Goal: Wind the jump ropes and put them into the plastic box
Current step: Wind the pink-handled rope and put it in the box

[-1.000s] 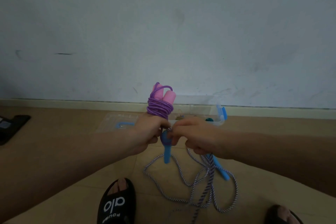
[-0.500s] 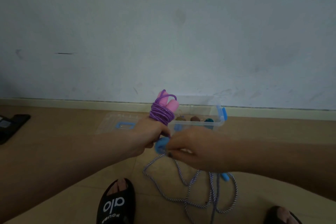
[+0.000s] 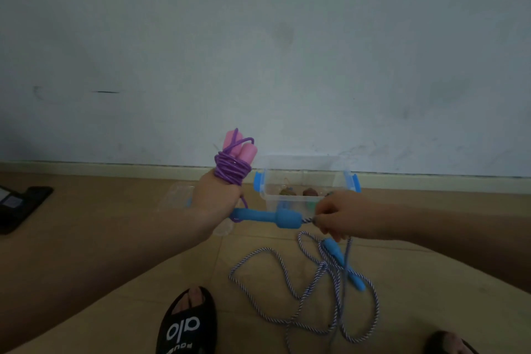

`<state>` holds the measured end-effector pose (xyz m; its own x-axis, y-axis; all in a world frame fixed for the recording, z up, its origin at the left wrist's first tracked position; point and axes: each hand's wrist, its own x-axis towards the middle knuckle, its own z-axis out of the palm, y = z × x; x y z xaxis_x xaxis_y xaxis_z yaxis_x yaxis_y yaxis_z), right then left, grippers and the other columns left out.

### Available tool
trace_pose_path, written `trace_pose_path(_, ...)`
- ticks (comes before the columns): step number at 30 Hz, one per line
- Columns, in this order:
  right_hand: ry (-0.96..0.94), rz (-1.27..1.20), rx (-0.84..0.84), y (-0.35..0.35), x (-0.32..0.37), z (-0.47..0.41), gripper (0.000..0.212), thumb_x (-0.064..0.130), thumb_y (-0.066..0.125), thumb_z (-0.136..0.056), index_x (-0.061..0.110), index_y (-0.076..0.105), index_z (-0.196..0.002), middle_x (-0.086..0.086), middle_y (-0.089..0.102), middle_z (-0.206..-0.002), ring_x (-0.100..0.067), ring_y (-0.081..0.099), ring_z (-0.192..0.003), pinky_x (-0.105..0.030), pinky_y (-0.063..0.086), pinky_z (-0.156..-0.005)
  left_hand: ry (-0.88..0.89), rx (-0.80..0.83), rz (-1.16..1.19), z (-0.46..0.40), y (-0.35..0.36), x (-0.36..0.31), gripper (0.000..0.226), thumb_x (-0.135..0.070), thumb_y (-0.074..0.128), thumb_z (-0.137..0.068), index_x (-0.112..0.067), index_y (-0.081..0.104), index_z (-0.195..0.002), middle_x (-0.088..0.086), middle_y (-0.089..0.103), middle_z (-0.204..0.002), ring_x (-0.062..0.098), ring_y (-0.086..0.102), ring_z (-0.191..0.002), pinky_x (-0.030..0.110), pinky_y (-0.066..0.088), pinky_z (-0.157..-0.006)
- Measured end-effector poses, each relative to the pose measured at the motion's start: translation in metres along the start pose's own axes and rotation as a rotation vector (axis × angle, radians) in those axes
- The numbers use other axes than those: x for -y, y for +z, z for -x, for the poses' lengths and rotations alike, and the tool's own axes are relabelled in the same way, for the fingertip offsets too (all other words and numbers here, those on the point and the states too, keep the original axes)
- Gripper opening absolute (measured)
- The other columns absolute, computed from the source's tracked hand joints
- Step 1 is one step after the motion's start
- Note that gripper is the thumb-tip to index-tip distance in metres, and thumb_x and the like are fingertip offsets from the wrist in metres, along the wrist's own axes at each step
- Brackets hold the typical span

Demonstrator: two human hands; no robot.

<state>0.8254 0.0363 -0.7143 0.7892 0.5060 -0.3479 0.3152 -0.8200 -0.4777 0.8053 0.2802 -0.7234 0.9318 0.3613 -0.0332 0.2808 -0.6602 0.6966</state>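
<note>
My left hand (image 3: pixel 216 198) is curled around two things at once: the wound purple jump rope with pink foam handles (image 3: pixel 234 162), whose handles stick up above my fist with the cord coiled tight around them, and the thin end of a blue plastic jump rope handle (image 3: pixel 267 217) that lies level and points toward my right hand (image 3: pixel 339 215). My right hand, a little apart from the left, pinches the white-and-purple braided cord (image 3: pixel 298 290) just where it leaves the thick end of that handle. From there the cord drops to the tan tiled floor (image 3: pixel 416 296) in loose, tangled loops, with the second blue handle (image 3: pixel 343 263) lying among them below my right hand. The clear plastic box with blue latches (image 3: pixel 304 181) stands open on the floor by the wall, just behind my hands, with a few small dark things inside that I cannot make out. My black slide sandal with white lettering (image 3: pixel 186 325) shows at the bottom
</note>
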Motion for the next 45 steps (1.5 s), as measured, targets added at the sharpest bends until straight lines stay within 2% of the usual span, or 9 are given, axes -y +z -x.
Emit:
trace_pose_path(7,0.051,0.310,0.057,0.008,-0.018,0.003,0.027,0.034,0.043,-0.097,0.022,0.055,-0.076,0.002,0.059,-0.077,-0.008,0.051,-0.066,-0.018,0.039,-0.058,-0.196,0.087,0.326,-0.006,-0.005,0.007,0.014,-0.011,0.074,-0.074,-0.010,0.060,-0.072,0.010,0.049,-0.065,0.021,0.040,-0.055,0.030,0.035,-0.050)
trace_pose_path(9,0.045,0.323,-0.012,0.010,-0.018,0.000,0.022,0.033,0.047,-0.096,0.026,0.058,-0.114,-0.001,0.060,-0.113,-0.010,0.053,-0.087,-0.020,0.043,-0.074,-0.191,0.244,0.367,0.006,0.000,0.000,0.013,-0.008,0.073,-0.075,-0.010,0.060,-0.075,0.006,0.045,-0.063,0.018,0.037,-0.054,0.027,0.031,-0.048)
trace_pose_path(12,0.071,0.023,0.015,0.005,-0.006,-0.010,0.074,0.026,0.065,-0.085,0.027,0.030,-0.149,0.000,0.044,-0.141,-0.019,0.049,-0.120,-0.031,0.043,-0.100,-0.175,0.437,0.426,0.017,0.006,-0.011,0.020,-0.003,0.071,-0.079,-0.011,0.054,-0.075,0.000,0.039,-0.056,0.012,0.030,-0.044,0.024,0.025,-0.043)
trace_pose_path(19,0.083,-0.977,0.340,0.016,0.043,0.000,0.047,0.006,0.065,-0.084,0.017,0.053,-0.128,-0.005,0.065,-0.123,-0.017,0.063,-0.112,-0.038,0.047,-0.102,-0.202,0.578,0.597,0.027,0.012,-0.029,0.008,-0.005,0.066,-0.085,-0.007,0.059,-0.088,-0.003,0.037,-0.052,0.010,0.025,-0.043,0.025,0.017,-0.043)
trace_pose_path(23,0.102,-1.214,0.388,0.025,0.052,0.004,0.014,0.003,0.050,-0.093,0.008,0.054,-0.106,-0.007,0.057,-0.073,-0.019,0.057,-0.061,-0.040,0.058,-0.075,-0.184,0.599,0.624,0.031,0.013,-0.036,0.009,-0.005,0.064,-0.086,-0.009,0.056,-0.085,-0.006,0.044,-0.048,0.008,0.027,-0.041,0.023,0.017,-0.041)
trace_pose_path(27,0.129,-1.046,0.339,0.011,0.040,0.004,0.008,0.017,0.047,-0.099,0.012,0.052,-0.103,0.002,0.028,-0.061,-0.011,0.020,-0.049,-0.024,0.037,-0.043,-0.116,0.580,0.540,0.025,0.008,-0.030,0.023,-0.007,0.069,-0.082,0.006,0.063,-0.100,-0.001,0.036,-0.058,0.010,0.023,-0.044,0.023,0.016,-0.041)
trace_pose_path(33,0.084,-0.549,0.063,0.002,0.034,0.007,0.033,0.030,0.042,-0.101,0.012,0.060,-0.081,0.001,0.043,-0.058,-0.010,0.037,-0.038,-0.022,0.037,-0.036,-0.087,0.462,0.136,0.026,0.010,-0.024,0.022,-0.012,0.079,-0.074,-0.007,0.064,-0.090,0.002,0.042,-0.055,0.015,0.032,-0.045,0.024,0.031,-0.042)
trace_pose_path(38,-0.142,0.180,-0.163,-0.022,0.044,0.017,0.034,0.034,0.038,-0.102,0.018,0.058,-0.080,0.002,0.055,-0.072,-0.016,0.054,-0.069,-0.028,0.043,-0.063,0.044,0.418,-0.017,0.019,0.003,-0.041,0.014,-0.010,0.074,-0.078,-0.012,0.061,-0.084,0.001,0.053,-0.066,0.015,0.042,-0.051,0.025,0.039,-0.047)
trace_pose_path(45,-0.418,0.538,-0.230,-0.042,0.053,0.030,0.017,0.034,0.040,-0.102,0.027,0.041,-0.087,0.009,0.040,-0.063,-0.007,0.042,-0.055,-0.024,0.036,-0.056,0.184,0.421,-0.270,0.018,0.008,-0.036,0.015,-0.017,0.075,-0.079,-0.021,0.061,-0.076,-0.011,0.056,-0.075,0.004,0.053,-0.065,0.021,0.041,-0.057)
